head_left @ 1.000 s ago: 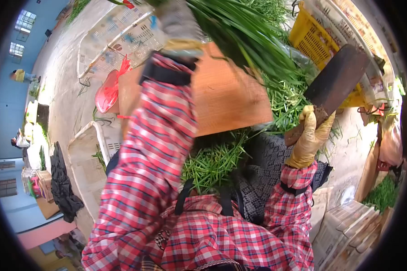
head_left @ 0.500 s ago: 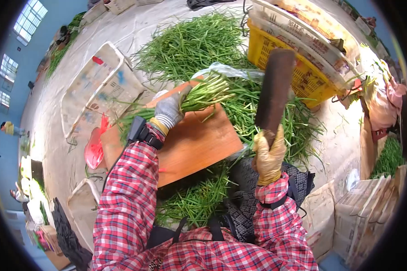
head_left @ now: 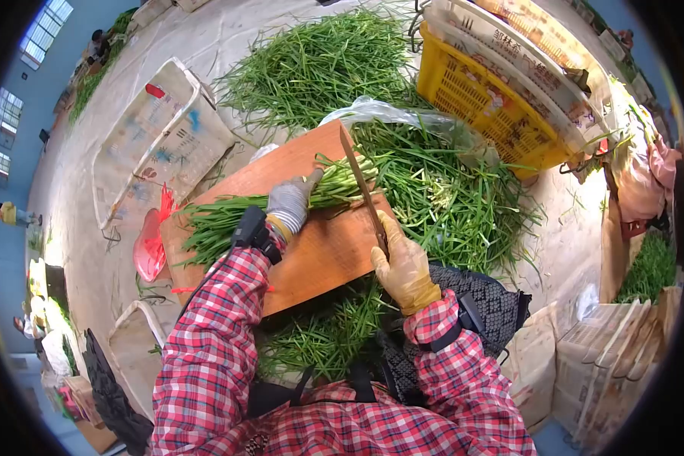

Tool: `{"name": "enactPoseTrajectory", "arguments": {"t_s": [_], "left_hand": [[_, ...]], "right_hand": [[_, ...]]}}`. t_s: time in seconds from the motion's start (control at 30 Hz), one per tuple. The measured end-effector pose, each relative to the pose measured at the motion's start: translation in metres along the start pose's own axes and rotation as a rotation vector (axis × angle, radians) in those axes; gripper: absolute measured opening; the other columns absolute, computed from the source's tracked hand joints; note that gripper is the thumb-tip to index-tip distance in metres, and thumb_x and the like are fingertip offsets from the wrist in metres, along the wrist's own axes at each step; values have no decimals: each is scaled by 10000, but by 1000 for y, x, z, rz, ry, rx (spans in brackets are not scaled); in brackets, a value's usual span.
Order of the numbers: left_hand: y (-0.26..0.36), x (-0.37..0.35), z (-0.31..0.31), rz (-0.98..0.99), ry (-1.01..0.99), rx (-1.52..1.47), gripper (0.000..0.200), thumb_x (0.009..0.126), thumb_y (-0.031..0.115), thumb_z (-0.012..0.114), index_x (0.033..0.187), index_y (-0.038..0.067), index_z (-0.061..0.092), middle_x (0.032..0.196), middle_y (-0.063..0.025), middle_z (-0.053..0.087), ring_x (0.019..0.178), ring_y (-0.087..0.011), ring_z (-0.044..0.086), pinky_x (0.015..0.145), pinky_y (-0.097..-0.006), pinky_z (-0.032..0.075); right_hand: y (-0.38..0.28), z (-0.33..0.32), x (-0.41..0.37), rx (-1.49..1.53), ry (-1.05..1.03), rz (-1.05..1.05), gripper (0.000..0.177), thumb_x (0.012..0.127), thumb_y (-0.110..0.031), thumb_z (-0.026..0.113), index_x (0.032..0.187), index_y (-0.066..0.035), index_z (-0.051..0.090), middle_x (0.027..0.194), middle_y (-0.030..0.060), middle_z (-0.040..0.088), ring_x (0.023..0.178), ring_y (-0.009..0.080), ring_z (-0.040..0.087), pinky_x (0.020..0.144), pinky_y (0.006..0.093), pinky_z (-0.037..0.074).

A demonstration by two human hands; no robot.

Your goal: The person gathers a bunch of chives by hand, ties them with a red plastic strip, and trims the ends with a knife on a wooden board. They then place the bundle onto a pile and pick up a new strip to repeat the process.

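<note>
A bundle of green stalks (head_left: 232,220) lies across an orange-brown board (head_left: 311,262), its pale ends toward the right. My left hand (head_left: 290,201), in a grey-white glove, is closed over the bundle near the pale ends. My right hand (head_left: 403,262), in a yellowish glove, grips the handle of a wide dark knife (head_left: 363,182). The blade stands edge-down across the pale ends at the board's right side; whether it touches the board cannot be made out.
Green stalks form a pile (head_left: 319,68) behind the board and another (head_left: 456,197) at its right. A yellow crate (head_left: 494,99) stands back right, white crates (head_left: 159,144) at the left. A red plastic bag (head_left: 152,243) lies beside the board. Distant people are at the far left.
The knife has come down and left from its raised position to the pale ends. My left hand has lowered the bundle onto the board.
</note>
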State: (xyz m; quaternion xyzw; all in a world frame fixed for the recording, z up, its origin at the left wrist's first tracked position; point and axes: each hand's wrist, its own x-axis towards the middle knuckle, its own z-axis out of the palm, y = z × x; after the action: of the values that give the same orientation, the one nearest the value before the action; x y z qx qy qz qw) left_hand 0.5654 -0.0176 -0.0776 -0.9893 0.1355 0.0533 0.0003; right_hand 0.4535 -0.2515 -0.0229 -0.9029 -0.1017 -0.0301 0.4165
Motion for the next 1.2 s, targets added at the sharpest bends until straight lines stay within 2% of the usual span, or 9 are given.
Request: {"name": "enactPoseTrajectory", "arguments": {"t_s": [0.13, 0.27, 0.37, 0.43, 0.63, 0.8, 1.07, 1.1, 1.2], "left_hand": [[1, -12, 21, 41, 183, 169, 567, 812, 69, 509, 1340, 237, 392, 862, -137, 563, 727, -306, 591, 666, -416, 474], [5, -15, 21, 35, 188, 145, 557, 822, 53, 488, 1337, 242, 393, 887, -136, 570, 749, -306, 594, 684, -412, 472], [3, -10, 15, 25, 146, 111, 544, 836, 42, 466, 1336, 244, 393, 914, -144, 580, 785, -311, 609, 690, -421, 478], [0, -1, 9, -2, -46, 39, 509, 863, 46, 435, 1333, 234, 391, 969, -157, 593, 851, -322, 623, 721, -433, 490], [-1, 3, 1, -14, -85, 11, 467, 886, 61, 416, 1323, 223, 389, 1038, -158, 601, 899, -341, 626, 739, -433, 505], [-3, 4, 6, 5, -96, 18, 445, 876, 73, 431, 1297, 218, 413, 1019, -157, 605, 867, -336, 630, 696, -434, 511], [-9, 3, 21, 7, 27, 69, 506, 865, 49, 443, 1318, 270, 397, 964, -130, 626, 820, -302, 649, 662, -418, 519], [-7, 3, 27, -16, 39, 65, 506, 865, 45, 442, 1317, 269, 396, 962, -128, 626, 822, -301, 649, 661, -418, 519], [2, 2, 11, -78, -18, 22, 498, 859, 34, 448, 1307, 245, 397, 953, -143, 622, 841, -315, 640, 676, -415, 518]], "right_hand": [[7, 12, 3, -55, -9, 17, 570, 790, -153, 628, 1310, -21, 434, 895, 232, 637, 825, 378, 621, 722, 440, 500], [-3, 6, 6, -200, -133, 154, 494, 818, -182, 585, 1256, -1, 444, 852, 254, 627, 797, 403, 613, 705, 469, 489], [-9, 7, 15, -240, -226, 278, 471, 828, -170, 560, 1240, 11, 423, 850, 270, 617, 798, 419, 602, 710, 494, 475], [-9, 6, 26, -263, -249, 298, 462, 829, -162, 553, 1232, 16, 411, 841, 271, 618, 793, 422, 603, 715, 500, 474], [-10, 14, 62, -328, -288, 360, 435, 834, -205, 554, 1195, 10, 443, 882, 280, 621, 872, 432, 595, 773, 488, 479], [7, 23, 67, -224, -223, 298, 379, 846, -228, 550, 1161, -26, 488, 867, 239, 639, 853, 424, 606, 770, 479, 483], [33, 66, 113, -266, -167, 386, 352, 838, -243, 569, 1110, -32, 503, 925, 233, 642, 854, 406, 621, 784, 493, 483], [61, 69, 111, -156, -67, 248, 329, 834, -219, 574, 1097, -32, 509, 892, 232, 640, 844, 400, 621, 759, 483, 484], [60, 30, 91, -115, 158, 282, 289, 834, -191, 557, 1059, -16, 511, 843, 245, 636, 802, 416, 617, 708, 480, 492]]}}
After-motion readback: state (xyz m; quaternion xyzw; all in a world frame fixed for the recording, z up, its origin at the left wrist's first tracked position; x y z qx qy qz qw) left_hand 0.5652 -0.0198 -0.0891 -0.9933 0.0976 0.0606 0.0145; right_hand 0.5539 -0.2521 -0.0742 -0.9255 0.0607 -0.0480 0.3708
